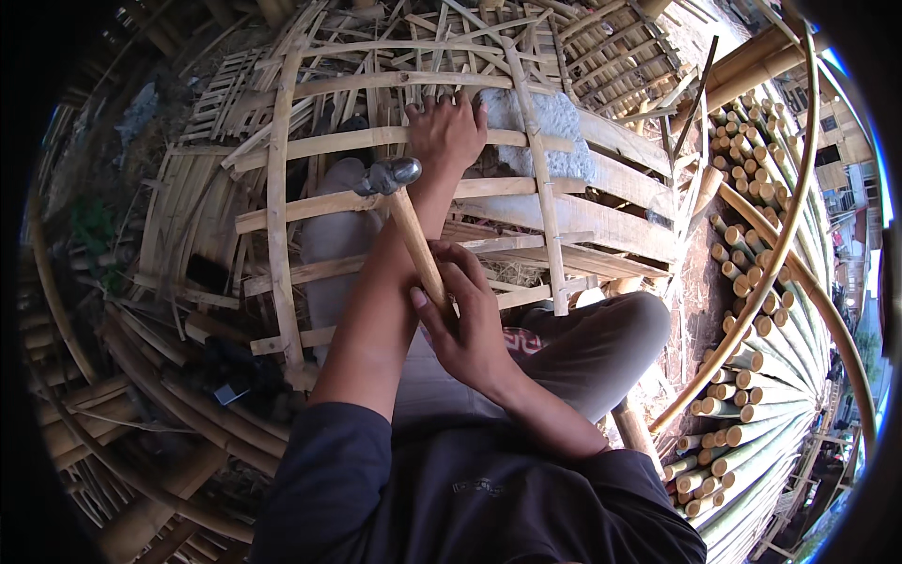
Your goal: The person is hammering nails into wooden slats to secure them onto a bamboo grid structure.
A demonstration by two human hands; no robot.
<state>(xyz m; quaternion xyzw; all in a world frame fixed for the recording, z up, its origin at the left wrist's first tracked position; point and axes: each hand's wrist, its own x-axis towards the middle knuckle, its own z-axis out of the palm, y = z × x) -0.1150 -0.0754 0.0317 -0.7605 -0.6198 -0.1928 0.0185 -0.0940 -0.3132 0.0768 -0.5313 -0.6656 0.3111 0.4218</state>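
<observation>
My right hand point(462, 324) is closed round the wooden handle of a hammer point(413, 230), whose metal head points up and to the left, over my left forearm. Stretched forward, my left hand point(443, 132) lies palm down with its fingers apart among the slats of a lattice frame point(343, 144). That frame is made of pale bamboo strips crossing one another and rests across my lap. To the right of my left hand, a greyish-white fluffy pad point(540, 132) sits beneath a crossing strip. What my left fingertips touch is hard to make out.
Broad split-bamboo planks point(611, 202) lie at the right of the lattice. Stacked round bamboo poles point(752, 376) fill the far right, with a long bent bamboo strip point(752, 329) arching in front. More slatted panels point(615, 56) lie ahead, and a dark phone-like object point(207, 273) is at left.
</observation>
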